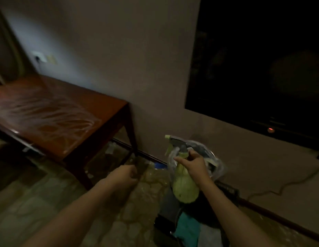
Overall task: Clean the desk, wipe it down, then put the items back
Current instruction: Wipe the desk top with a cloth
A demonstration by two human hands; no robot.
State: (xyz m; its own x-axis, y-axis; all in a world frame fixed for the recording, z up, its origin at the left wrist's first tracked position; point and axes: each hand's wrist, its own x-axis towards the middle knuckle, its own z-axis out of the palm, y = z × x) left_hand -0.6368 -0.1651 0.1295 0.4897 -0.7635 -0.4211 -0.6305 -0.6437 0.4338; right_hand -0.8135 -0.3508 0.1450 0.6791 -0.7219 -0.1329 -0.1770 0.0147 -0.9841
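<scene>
A reddish wooden desk [94, 106] stands at the left against the wall, its top streaked with wet, shiny marks. My right hand [195, 166] grips a green spray bottle [184, 186] by its neck, with the grey and green nozzle pointing left toward the desk. My left hand [125, 174] hangs in front of the desk's near leg with its fingers curled; whether it holds anything is unclear in the dim light.
A bin lined with a clear plastic bag [208, 157] stands on the floor behind the bottle. A teal cloth [188, 227] lies below my right arm. A dark TV [262, 68] hangs on the wall. A cable [287, 184] runs along the floor at right.
</scene>
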